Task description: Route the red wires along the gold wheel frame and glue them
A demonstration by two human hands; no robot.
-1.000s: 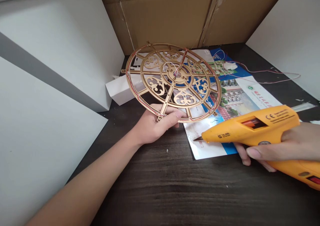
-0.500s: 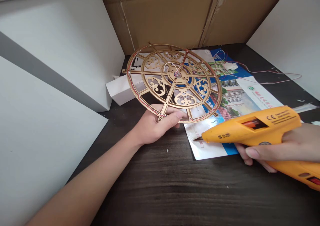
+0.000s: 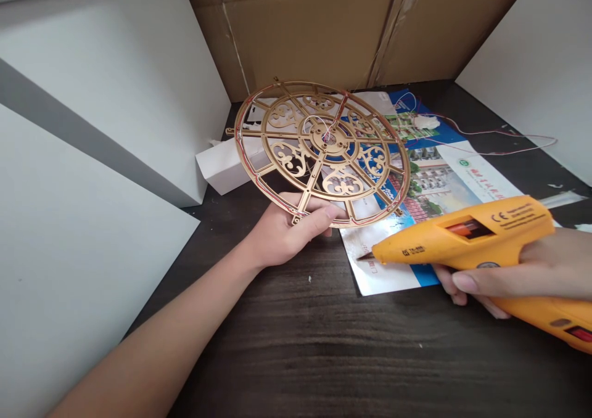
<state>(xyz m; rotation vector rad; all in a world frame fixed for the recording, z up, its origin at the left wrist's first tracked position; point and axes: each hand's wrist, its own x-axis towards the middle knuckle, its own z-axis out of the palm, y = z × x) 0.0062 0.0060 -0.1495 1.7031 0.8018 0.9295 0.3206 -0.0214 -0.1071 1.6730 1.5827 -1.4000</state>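
My left hand (image 3: 296,230) grips the near rim of a round, gold-coloured openwork frame (image 3: 342,184), thumb on top and fingers beneath. The frame is tilted, with scroll patterns between its spokes. Red and white wires (image 3: 326,131) run along its rim and gather at the hub. At the right, my right hand (image 3: 522,276) is wrapped round the handle of a yellow hot glue gun (image 3: 457,233). Its metal nozzle points left, apart from the frame, over the corner of a printed brochure (image 3: 435,190). Part of the right hand lies behind the glue gun.
A small white box (image 3: 226,165) lies behind the frame on the left. Thin loose wires (image 3: 509,135) trail over the dark wooden table (image 3: 296,350) at the right. White panels (image 3: 92,85) stand on both sides, and cardboard (image 3: 319,36) closes off the back.
The glue gun and my right hand have shifted very slightly left. My left hand and the gold frame look the same.
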